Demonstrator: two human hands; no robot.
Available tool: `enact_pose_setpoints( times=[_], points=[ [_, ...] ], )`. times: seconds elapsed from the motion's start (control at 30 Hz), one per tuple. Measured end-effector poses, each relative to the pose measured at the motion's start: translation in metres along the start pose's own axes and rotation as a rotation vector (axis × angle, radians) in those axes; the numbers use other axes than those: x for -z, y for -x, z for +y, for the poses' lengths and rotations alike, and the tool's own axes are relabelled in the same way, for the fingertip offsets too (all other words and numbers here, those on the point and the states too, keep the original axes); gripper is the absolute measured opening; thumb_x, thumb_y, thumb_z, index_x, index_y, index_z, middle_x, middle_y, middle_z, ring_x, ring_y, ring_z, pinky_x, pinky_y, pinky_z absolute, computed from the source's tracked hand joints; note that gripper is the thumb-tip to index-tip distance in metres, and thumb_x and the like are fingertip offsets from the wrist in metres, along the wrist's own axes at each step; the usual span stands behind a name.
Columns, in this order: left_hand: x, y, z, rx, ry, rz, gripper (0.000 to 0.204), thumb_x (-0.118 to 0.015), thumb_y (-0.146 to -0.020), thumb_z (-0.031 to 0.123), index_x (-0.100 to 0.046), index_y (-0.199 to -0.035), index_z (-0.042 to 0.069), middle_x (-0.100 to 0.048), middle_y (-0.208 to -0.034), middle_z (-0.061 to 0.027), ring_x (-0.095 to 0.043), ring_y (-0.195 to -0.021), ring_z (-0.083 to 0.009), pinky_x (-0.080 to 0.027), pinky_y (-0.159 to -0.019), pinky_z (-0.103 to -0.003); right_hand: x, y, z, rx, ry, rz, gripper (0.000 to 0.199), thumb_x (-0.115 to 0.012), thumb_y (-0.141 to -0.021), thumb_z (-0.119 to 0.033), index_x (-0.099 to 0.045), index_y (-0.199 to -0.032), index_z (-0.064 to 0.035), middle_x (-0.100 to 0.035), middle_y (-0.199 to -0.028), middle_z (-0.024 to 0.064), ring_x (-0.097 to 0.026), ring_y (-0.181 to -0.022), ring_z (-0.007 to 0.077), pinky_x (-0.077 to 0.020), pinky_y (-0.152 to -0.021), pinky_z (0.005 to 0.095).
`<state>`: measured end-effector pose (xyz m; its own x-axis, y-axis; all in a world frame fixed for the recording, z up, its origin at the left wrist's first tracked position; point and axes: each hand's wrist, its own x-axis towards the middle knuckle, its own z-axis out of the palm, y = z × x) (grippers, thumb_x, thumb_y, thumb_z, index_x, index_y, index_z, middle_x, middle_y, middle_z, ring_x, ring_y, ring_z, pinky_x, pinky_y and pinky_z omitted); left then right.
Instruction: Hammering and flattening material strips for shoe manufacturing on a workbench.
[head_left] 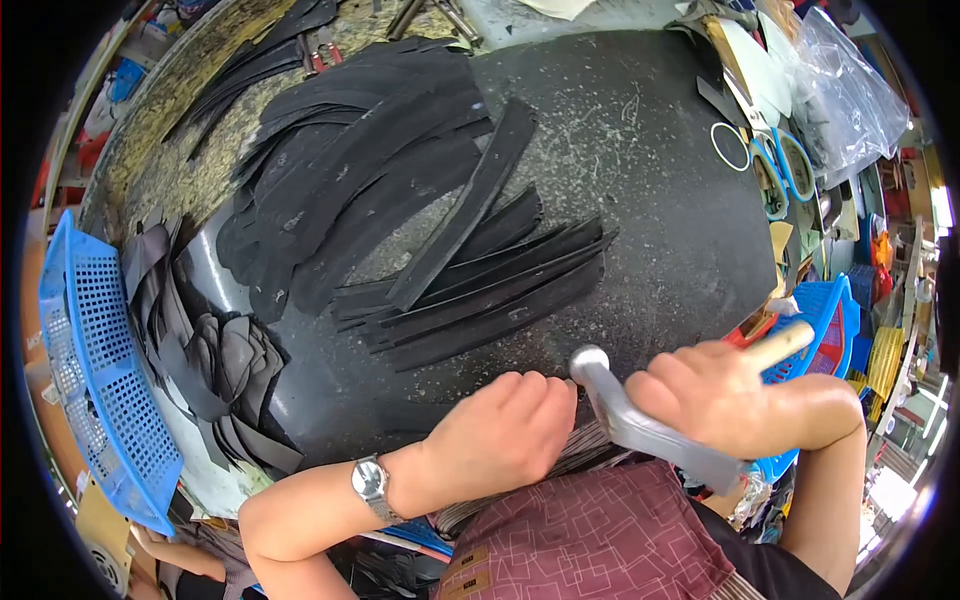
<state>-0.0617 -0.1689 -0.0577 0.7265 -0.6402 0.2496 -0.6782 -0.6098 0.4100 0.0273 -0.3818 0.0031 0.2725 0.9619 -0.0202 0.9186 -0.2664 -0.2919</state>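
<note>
My right hand (pixel 705 395) is wrapped round a hammer with a long, curved grey metal head (pixel 650 430) and a pale wooden handle (pixel 782 347) that sticks out behind the fist. The round face of the head is just right of my left hand (pixel 505 430). That hand is closed, knuckles up, at the near edge of the black work mat (pixel 690 240); whatever its fingers hold is hidden. Beyond it lie several black strips (pixel 500 300), roughly fanned, with one strip (pixel 470 205) slanting across them. A large heap of curved black pieces (pixel 350 170) spreads behind.
More dark strips (pixel 215 360) are piled at the left, beside a blue plastic basket (pixel 100 330). Blue-handled scissors (pixel 780 165) and a clear plastic bag (pixel 850 95) lie far right. Another blue basket (pixel 838 300) stands near my right forearm. Red-handled pliers (pixel 322 57) rest far back.
</note>
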Motion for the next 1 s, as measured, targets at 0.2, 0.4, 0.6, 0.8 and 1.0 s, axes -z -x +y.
enact_pose_setpoints(
  times=[0.2,0.4,0.6,0.8,1.0],
  points=[
    [-0.002,0.008,-0.002,-0.031,-0.051,0.082,0.029,-0.057,-0.066,0.014,-0.063,-0.087,-0.005,-0.053,-0.082,-0.0080,-0.050,-0.074,-0.0201,-0.044,-0.063,-0.029,-0.006,-0.006,0.006,-0.077,-0.144,-0.005,0.023,-0.061,-0.065,-0.020,-0.052,-0.082,-0.0069,-0.043,-0.062,0.0011,-0.052,-0.051,0.0145,-0.0426,-0.043,0.0287],
    [0.004,0.021,0.002,-0.009,-0.108,0.029,0.030,-0.057,-0.069,0.015,-0.063,-0.090,-0.006,-0.058,-0.089,-0.0112,-0.054,-0.082,-0.0218,-0.044,-0.067,-0.028,-0.008,-0.012,-0.006,0.001,-0.045,-0.053,0.020,-0.059,-0.065,-0.020,-0.048,-0.077,-0.0083,-0.040,-0.062,0.0010,-0.051,-0.050,0.0140,-0.0404,-0.042,0.0279],
    [0.012,0.042,0.005,0.034,-0.176,-0.005,0.034,-0.057,-0.068,0.015,-0.062,-0.094,-0.007,-0.057,-0.090,-0.0108,-0.054,-0.083,-0.0226,-0.044,-0.068,-0.029,-0.014,-0.026,-0.008,0.052,-0.117,-0.019,0.018,-0.058,-0.064,-0.020,-0.047,-0.074,-0.0093,-0.039,-0.061,-0.0002,-0.048,-0.048,0.0125,-0.0375,-0.039,0.0264],
    [0.018,0.063,0.003,0.060,-0.160,0.028,0.033,-0.056,-0.069,0.014,-0.063,-0.095,-0.006,-0.058,-0.089,-0.0092,-0.053,-0.087,-0.0222,-0.043,-0.069,-0.030,-0.012,-0.042,-0.017,0.128,-0.079,-0.093,0.020,-0.058,-0.063,-0.020,-0.048,-0.077,-0.0082,-0.038,-0.061,-0.0004,-0.048,-0.048,0.0126,-0.0374,-0.040,0.0265],
    [0.024,0.086,0.005,0.115,-0.137,0.022,0.032,-0.056,-0.068,0.016,-0.064,-0.092,-0.005,-0.059,-0.094,-0.0098,-0.053,-0.088,-0.0226,-0.043,-0.069,-0.029,-0.015,-0.063,-0.025,0.141,-0.130,-0.072,0.023,-0.059,-0.062,-0.020,-0.049,-0.078,-0.0071,-0.040,-0.061,-0.0003,-0.049,-0.048,0.0123,-0.0368,-0.039,0.0260]
  ],
)
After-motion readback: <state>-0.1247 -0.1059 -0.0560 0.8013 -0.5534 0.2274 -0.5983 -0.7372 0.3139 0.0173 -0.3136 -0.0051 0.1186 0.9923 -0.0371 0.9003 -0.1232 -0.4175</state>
